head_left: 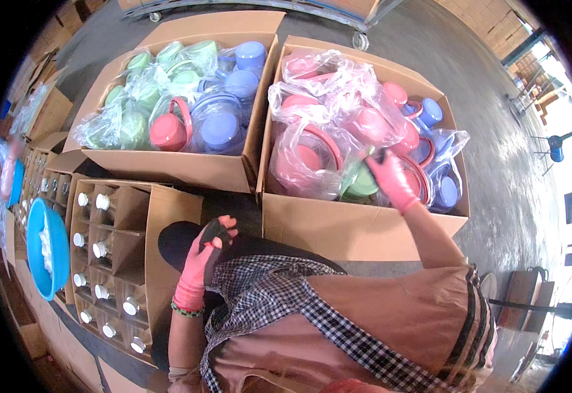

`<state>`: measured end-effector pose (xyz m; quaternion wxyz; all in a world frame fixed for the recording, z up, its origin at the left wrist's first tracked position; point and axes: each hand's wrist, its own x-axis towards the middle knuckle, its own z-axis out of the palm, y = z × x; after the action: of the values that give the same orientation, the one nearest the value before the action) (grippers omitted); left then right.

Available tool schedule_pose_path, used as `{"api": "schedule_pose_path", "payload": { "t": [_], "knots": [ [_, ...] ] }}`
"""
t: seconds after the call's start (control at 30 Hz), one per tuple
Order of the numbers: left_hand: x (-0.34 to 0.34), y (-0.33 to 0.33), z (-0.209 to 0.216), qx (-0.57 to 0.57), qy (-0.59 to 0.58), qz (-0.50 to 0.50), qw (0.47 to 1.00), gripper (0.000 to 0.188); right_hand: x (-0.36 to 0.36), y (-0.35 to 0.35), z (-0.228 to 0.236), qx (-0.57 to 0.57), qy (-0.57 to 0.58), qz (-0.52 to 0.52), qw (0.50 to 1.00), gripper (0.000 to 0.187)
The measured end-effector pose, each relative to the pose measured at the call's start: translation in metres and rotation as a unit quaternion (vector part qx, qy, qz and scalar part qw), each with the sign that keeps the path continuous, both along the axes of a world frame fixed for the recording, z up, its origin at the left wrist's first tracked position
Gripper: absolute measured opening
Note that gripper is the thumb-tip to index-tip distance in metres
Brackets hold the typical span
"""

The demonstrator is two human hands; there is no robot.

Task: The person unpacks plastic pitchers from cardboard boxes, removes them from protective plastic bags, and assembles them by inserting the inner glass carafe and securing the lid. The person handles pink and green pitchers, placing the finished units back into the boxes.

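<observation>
My right hand (396,182), in a pink glove, reaches into the right-hand carton (358,229). Its fingers are bent at a green plastic lid (362,184) with a strap-like part, among pink lids (299,159) with loop handles in clear plastic bags (364,98). Blue lids (447,191) lie along that carton's right side. Over my lap, my left hand (210,245) is raised in a pink glove with a dark palm and bare fingertips. Its fingers are half curled and somewhat apart, and I see nothing held in them.
A second carton (168,161) at the upper left holds green and blue lids and a red one (168,130). Below it stands a divided carton (129,209) with several white-capped bottles (100,249). A blue basin (55,286) with white pieces is farther left. A wheeled cart (260,8) stands beyond.
</observation>
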<state>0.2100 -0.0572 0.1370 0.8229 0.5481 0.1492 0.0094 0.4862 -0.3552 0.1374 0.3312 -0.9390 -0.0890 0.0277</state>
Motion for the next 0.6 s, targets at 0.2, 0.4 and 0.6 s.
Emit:
{"api": "schedule_pose_path", "payload": {
  "t": [0.2,0.4,0.6],
  "knots": [
    [-0.005,0.006,-0.006,0.065,-0.027,-0.008,0.998,0.058,-0.009,0.039,-0.035,0.053,0.121,-0.031,0.991,0.029],
    [-0.034,0.030,-0.028,-0.056,-0.033,0.058,0.996,0.056,0.008,0.019,0.007,0.124,0.013,0.141,0.982,0.024],
    [-0.021,0.028,-0.020,-0.022,-0.025,0.035,0.999,0.051,0.027,0.001,0.034,0.198,0.101,0.036,0.974,0.019]
  ]
}}
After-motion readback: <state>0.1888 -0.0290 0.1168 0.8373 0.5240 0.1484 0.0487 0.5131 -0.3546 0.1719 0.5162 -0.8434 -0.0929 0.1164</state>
